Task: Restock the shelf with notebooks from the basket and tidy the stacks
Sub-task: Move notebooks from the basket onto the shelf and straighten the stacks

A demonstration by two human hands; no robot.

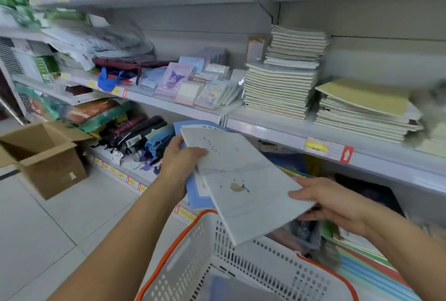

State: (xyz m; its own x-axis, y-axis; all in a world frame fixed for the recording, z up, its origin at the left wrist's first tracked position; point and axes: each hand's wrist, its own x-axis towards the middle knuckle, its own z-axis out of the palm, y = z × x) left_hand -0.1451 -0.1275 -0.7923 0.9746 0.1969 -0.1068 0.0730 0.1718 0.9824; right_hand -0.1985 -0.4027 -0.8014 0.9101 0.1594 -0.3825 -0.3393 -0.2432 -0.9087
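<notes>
We hold the pale notebooks [241, 180] above the basket [241, 271]: left hand [179, 162] grips the far corner, right hand [323, 200] pinches the near edge. We should square these thin, floppy covers before sliding them flat onto the shelf [277, 129] beside the cream stacks [280, 88].

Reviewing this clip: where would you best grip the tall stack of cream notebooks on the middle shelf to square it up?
Grip the tall stack by its two short side edges, coming from the front: its upper half sits shifted right of the lower.
</notes>
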